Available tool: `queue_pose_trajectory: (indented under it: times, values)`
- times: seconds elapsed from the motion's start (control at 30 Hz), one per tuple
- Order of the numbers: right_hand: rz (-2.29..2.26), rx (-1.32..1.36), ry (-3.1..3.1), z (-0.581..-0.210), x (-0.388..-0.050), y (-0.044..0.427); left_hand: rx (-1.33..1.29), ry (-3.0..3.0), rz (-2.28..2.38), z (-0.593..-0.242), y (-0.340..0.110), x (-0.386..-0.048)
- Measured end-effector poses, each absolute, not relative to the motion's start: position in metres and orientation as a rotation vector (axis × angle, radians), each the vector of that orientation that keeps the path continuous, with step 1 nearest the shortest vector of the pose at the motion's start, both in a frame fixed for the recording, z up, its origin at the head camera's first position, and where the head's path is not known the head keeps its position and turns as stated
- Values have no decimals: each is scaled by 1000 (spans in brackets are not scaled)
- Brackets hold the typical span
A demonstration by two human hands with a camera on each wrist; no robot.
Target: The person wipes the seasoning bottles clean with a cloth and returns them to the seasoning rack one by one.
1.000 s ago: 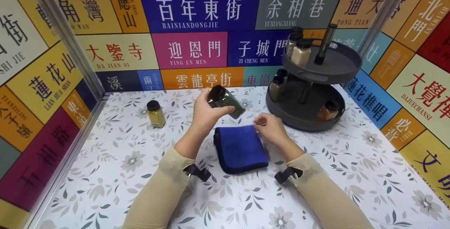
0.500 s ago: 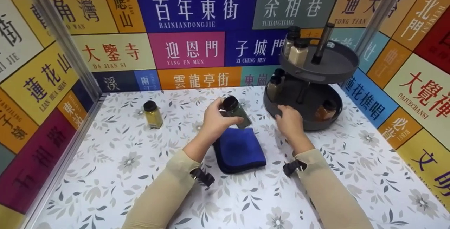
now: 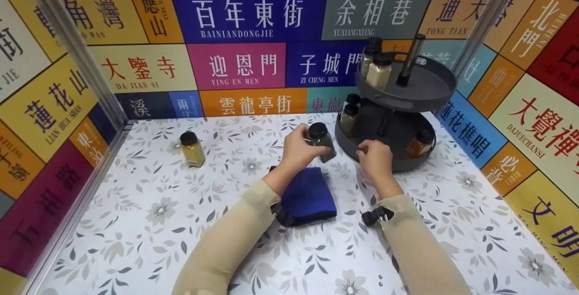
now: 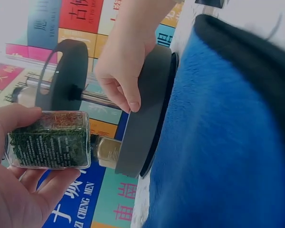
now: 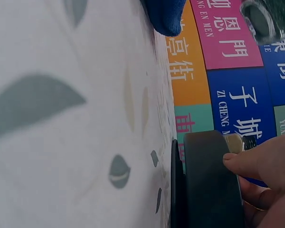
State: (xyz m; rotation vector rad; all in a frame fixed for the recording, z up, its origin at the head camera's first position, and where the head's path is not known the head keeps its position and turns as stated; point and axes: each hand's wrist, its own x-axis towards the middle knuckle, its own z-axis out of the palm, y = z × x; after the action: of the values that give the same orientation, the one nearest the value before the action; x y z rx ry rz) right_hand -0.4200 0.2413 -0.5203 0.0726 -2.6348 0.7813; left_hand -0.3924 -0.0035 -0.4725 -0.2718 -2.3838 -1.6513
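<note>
My left hand (image 3: 298, 151) holds a glass spice jar (image 4: 52, 145) with a black lid, raised above the far edge of a folded blue cloth (image 3: 311, 195). Green dried herbs fill most of the jar, with some reddish bits along one side. My right hand (image 3: 378, 159) is at the near left rim of a dark grey two-tier turntable rack (image 3: 404, 164). In the right wrist view, its thumb (image 5: 237, 162) lies on the lower tray's outer wall and the fingers go over the rim, partly hidden behind the tray.
On the left of the table stands a jar of yellow spice (image 3: 193, 154). The rack's upper tier bears a jar of pale powder (image 3: 379, 74) and another beside it. Below are two jars at the left and a reddish-brown one (image 3: 421, 143) at the right. Printed walls enclose the table.
My left hand has carried the herb jar rightward, and the jar now stands more upright. My right hand has left the cloth's far corner and taken hold of the lower tray's rim.
</note>
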Motion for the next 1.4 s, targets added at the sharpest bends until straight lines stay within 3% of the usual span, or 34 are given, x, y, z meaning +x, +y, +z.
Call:
queue_pose_trajectory:
  times: [0.6,1.4]
  values:
    - [827,23,-2584,-522,-421,246,-167,-2422,-1519,-462,67,-433]
    - [865,7,-2587,-520,-422,250,-70,-2443,-1556,-479,111,-473]
